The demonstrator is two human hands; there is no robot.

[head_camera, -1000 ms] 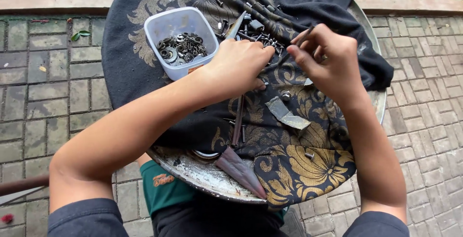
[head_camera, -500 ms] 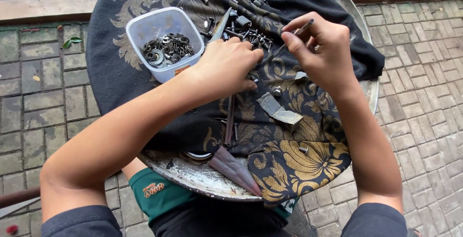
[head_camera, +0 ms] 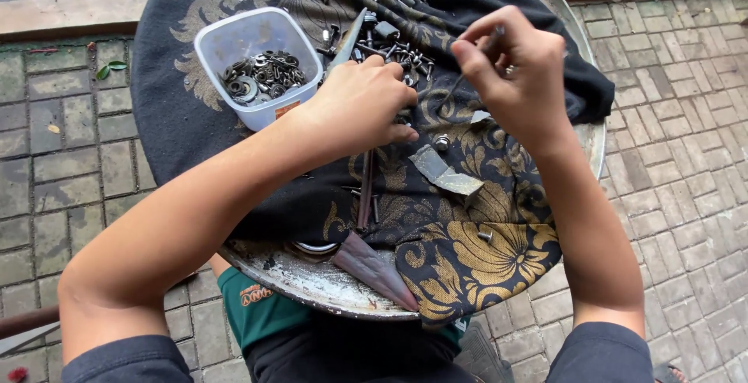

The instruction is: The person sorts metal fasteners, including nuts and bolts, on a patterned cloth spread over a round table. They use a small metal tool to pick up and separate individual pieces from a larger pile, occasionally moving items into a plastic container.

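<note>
My left hand [head_camera: 365,106] rests palm-down on a black cloth with gold flower patterns [head_camera: 475,235], its fingers curled over small dark bolts [head_camera: 405,54]; what it grips is hidden. My right hand [head_camera: 514,71] hovers just right of it, fingers pinched on a thin dark metal piece [head_camera: 467,71]. A clear plastic tub [head_camera: 253,63] holding several dark washers and nuts stands left of my left hand. A bent grey metal strip [head_camera: 446,172] lies on the cloth below my hands.
The cloth covers a round metal tray [head_camera: 312,282] on my lap. A long metal blade [head_camera: 347,40] lies beside the tub, a thin rod [head_camera: 364,196] and a brown pointed piece [head_camera: 374,270] nearer me. Brick paving [head_camera: 54,165] surrounds, with a stone curb [head_camera: 62,13] behind.
My right hand has lifted slightly with the thin piece pinched in it. My left hand stays on the bolts. The view has shifted a little.
</note>
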